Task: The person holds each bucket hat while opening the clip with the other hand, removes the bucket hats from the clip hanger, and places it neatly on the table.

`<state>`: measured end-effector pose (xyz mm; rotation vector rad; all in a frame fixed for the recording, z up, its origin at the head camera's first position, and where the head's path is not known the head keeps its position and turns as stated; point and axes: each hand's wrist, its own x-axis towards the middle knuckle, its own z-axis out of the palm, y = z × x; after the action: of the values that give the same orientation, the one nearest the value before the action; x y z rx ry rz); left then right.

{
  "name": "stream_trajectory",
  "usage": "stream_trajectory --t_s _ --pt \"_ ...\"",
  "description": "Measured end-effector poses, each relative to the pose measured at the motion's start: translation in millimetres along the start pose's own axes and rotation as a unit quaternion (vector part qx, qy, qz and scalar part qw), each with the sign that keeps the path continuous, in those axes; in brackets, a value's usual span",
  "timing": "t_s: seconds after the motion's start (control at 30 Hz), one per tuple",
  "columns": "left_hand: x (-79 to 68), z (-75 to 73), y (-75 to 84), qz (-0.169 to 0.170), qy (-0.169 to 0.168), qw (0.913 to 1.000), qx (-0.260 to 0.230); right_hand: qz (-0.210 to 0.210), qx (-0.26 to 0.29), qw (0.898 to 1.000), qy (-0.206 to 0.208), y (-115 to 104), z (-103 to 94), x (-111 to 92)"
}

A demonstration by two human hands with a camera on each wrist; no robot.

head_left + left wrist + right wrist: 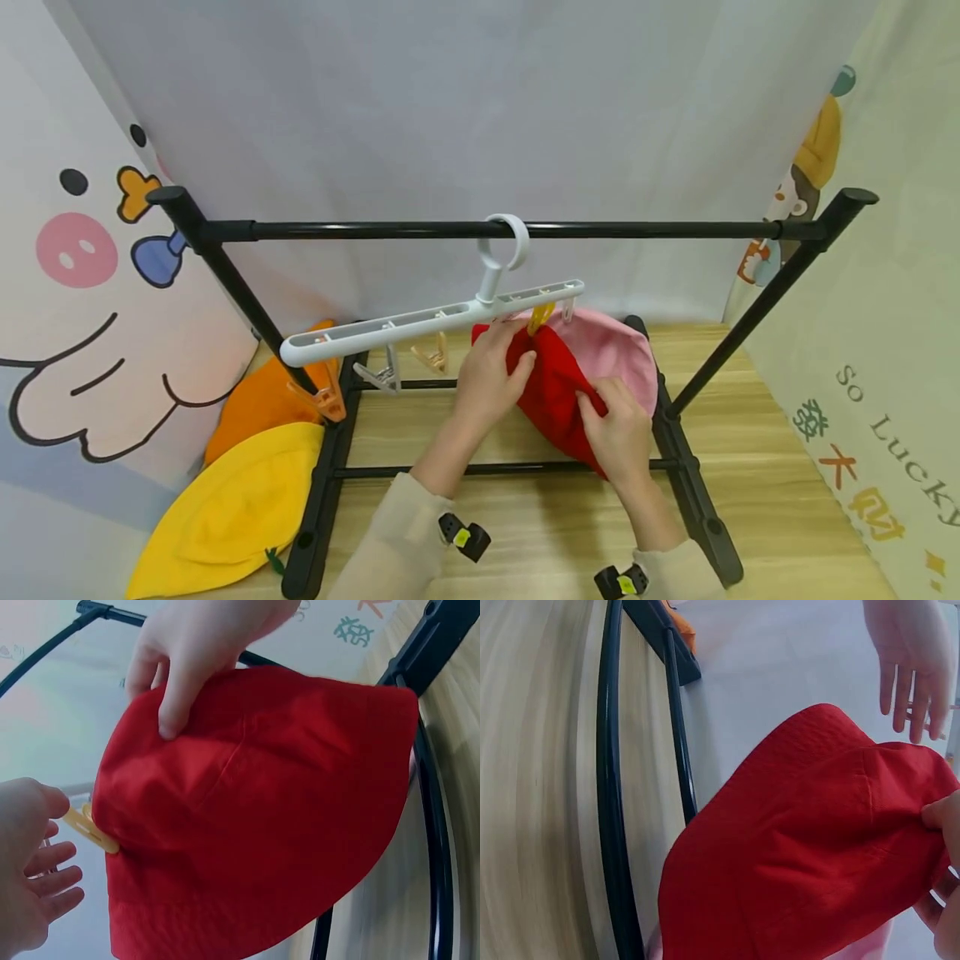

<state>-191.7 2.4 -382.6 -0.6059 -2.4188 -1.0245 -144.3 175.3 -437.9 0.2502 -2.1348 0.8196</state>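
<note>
A red bucket hat (558, 396) hangs from a yellow clip (540, 317) near the right end of a white clip hanger (420, 320). My right hand (622, 425) pinches the hat's fabric between thumb and fingers, also seen in the right wrist view, where the hat (802, 847) spreads wide. Beside the clip is my left hand (491, 375), its fingers loosely extended. In the left wrist view, the left thumb lies close to the tail of the yellow clip (94, 831); whether they touch I cannot tell. A pink hat (611, 350) is partly hidden behind the red one.
The hanger's hook loops over the bar (360, 231) of a black rack. Grey (381, 371), beige (432, 354) and orange (326, 398) clips dangle from its left half. A yellow hat (236, 508) and an orange hat (262, 408) lie left of the rack on the wooden surface.
</note>
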Motion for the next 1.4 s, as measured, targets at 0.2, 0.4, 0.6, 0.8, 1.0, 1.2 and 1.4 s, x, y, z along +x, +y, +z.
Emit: stream_trajectory --t_s 0.2,0.4,0.6,0.8,1.0,1.2,1.4 --pt "7.0 0.0 -7.2 -0.015 -0.04 0.9991 -0.002 -0.023 -0.006 1.0 -0.004 2 -6.0 -1" --pt "14.6 3.7 -12.7 0.004 -0.071 0.9975 -0.003 -0.018 -0.006 1.0 -0.005 4 -8.3 1" --pt "22.9 9.5 -17.2 0.014 -0.093 0.9955 -0.013 -0.032 -0.002 0.999 0.006 5 -9.7 2" --pt "30.9 13.4 -20.2 0.022 -0.114 0.9928 -0.027 -0.037 -0.001 0.999 0.006 6 -11.2 3" --pt "36.3 18.6 -19.3 0.03 -0.109 0.9925 -0.045 -0.034 -0.001 0.999 0.005 9 -11.8 2" --pt "40.7 22.6 -15.8 -0.009 -0.116 0.9902 -0.078 -0.026 -0.001 1.0 -0.011 11 -14.2 2" --pt "44.3 25.0 -13.8 -0.062 -0.142 0.9833 -0.096 -0.031 -0.003 1.0 -0.004 11 -13.7 2"
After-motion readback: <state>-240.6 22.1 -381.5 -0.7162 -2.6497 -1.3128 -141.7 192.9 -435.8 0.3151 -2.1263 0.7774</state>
